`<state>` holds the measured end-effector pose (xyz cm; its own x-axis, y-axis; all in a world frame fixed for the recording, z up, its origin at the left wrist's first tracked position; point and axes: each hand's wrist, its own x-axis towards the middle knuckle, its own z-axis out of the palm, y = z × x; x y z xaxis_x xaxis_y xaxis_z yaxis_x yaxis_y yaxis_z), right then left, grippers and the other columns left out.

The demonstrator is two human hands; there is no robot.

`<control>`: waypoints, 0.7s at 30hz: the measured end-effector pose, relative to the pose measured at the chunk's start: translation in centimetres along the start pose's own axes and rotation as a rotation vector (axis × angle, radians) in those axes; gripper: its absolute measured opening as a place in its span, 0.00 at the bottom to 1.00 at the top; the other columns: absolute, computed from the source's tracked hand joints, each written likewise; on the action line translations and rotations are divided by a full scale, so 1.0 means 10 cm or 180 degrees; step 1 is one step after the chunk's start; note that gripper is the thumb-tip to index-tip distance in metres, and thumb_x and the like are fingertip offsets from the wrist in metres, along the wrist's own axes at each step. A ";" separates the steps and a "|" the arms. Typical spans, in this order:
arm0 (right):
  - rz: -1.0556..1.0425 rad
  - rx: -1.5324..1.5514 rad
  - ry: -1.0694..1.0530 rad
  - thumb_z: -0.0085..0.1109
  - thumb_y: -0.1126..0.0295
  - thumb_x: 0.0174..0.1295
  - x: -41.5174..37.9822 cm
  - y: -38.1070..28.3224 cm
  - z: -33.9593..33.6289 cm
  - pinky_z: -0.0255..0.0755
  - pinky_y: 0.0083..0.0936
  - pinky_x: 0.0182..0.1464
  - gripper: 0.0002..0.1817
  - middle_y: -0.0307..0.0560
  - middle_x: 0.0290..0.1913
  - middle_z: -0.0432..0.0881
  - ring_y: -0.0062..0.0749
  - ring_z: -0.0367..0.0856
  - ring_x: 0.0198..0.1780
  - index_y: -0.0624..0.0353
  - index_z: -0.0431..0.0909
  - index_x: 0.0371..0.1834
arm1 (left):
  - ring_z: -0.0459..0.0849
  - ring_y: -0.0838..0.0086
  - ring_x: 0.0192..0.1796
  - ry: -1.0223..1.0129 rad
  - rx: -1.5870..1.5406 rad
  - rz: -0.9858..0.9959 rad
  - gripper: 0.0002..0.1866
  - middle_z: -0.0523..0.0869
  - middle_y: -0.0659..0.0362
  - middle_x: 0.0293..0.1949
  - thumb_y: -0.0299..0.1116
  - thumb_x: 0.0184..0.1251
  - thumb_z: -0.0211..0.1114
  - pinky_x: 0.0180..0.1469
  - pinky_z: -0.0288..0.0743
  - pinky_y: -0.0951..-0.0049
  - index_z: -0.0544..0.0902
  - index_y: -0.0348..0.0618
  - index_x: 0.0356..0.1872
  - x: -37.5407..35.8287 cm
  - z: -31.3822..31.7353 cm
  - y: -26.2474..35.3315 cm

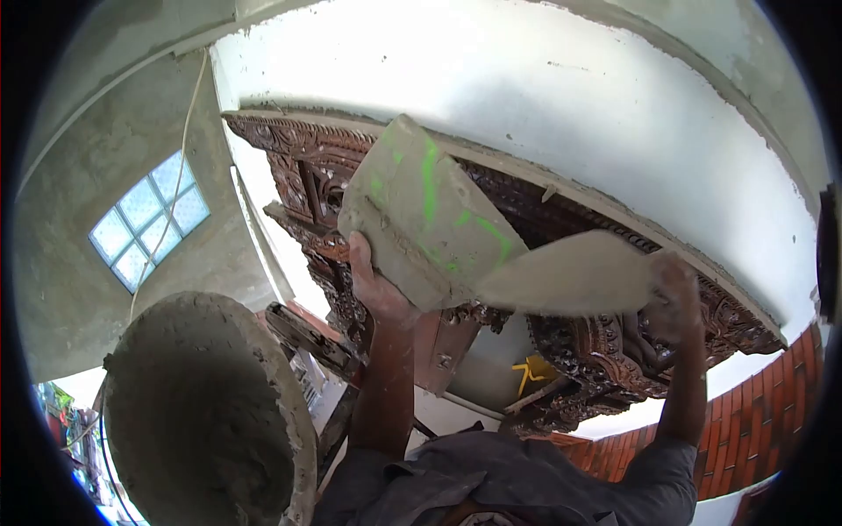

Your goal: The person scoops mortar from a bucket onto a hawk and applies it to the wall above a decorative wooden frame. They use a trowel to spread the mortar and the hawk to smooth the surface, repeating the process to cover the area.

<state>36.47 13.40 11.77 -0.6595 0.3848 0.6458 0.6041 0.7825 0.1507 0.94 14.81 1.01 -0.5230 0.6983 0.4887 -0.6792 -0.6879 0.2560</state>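
Observation:
My left hand is closed on the lower left edge of a mortar-covered board, its thumb on the near face. Streaks of bright green show through the grey coating, and a ridge of wet mortar runs along the lower part. On the right, my right hand, smeared by motion, is closed around the handle end of a trowel; the handle itself is hidden. The trowel's broad, mortar-coated blade points left, and its tip overlaps the board's right corner in this view.
A large mortar-crusted bucket stands at lower left with wet mortar inside. Behind the board runs a dark carved wooden frame, under a narrow ledge and a white wall. A cord hangs before the glass-block window. Red brickwork is at right.

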 end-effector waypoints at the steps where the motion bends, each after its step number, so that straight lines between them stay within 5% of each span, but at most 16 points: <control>1: -0.0274 -0.0356 -0.0099 0.64 0.71 0.54 0.01 0.00 0.08 0.72 0.40 0.38 0.15 0.49 0.40 0.82 0.44 0.81 0.39 0.61 0.81 0.46 | 0.73 0.61 0.65 0.0112 0.0035 0.0132 0.28 0.73 0.51 0.64 0.45 0.77 0.47 0.67 0.67 0.59 0.66 0.35 0.68 0.00 0.00 0.01; 4: -0.0438 -0.0477 0.0241 0.63 0.73 0.52 0.22 -0.10 0.36 0.72 0.43 0.42 0.16 0.48 0.39 0.81 0.48 0.80 0.40 0.60 0.80 0.45 | 0.73 0.61 0.66 -0.1022 -0.1062 -0.0360 0.28 0.73 0.51 0.64 0.45 0.77 0.47 0.68 0.66 0.61 0.66 0.35 0.68 -0.04 0.11 0.11; 8: 0.0196 -0.0712 0.0499 0.61 0.73 0.56 0.75 0.07 0.41 0.71 0.39 0.47 0.13 0.50 0.41 0.82 0.46 0.80 0.42 0.60 0.79 0.46 | 0.75 0.63 0.64 -0.0656 -0.0178 -0.0762 0.27 0.75 0.52 0.62 0.46 0.78 0.47 0.68 0.67 0.61 0.67 0.35 0.68 -0.11 0.05 0.04; 12: 0.0428 -0.0987 0.1279 0.57 0.62 0.66 1.67 0.25 0.60 0.73 0.42 0.53 0.15 0.50 0.46 0.82 0.48 0.79 0.51 0.57 0.79 0.51 | 0.76 0.66 0.62 -0.0001 0.0296 -0.1022 0.27 0.76 0.52 0.61 0.46 0.78 0.47 0.66 0.69 0.63 0.68 0.35 0.67 -0.06 -0.14 -0.08; 21: 0.0985 -0.0754 0.0720 0.52 0.49 0.68 3.03 0.61 0.66 0.72 0.42 0.59 0.25 0.56 0.53 0.82 0.54 0.80 0.54 0.53 0.77 0.60 | 0.78 0.67 0.59 0.0358 0.0205 -0.0857 0.26 0.78 0.53 0.58 0.46 0.78 0.49 0.64 0.71 0.64 0.71 0.34 0.64 -0.02 -0.14 -0.07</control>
<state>17.23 33.06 27.28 -0.3333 0.4457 0.8308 0.8606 0.5037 0.0750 0.79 15.45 -0.41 -0.3845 0.8725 0.3014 -0.7692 -0.4834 0.4179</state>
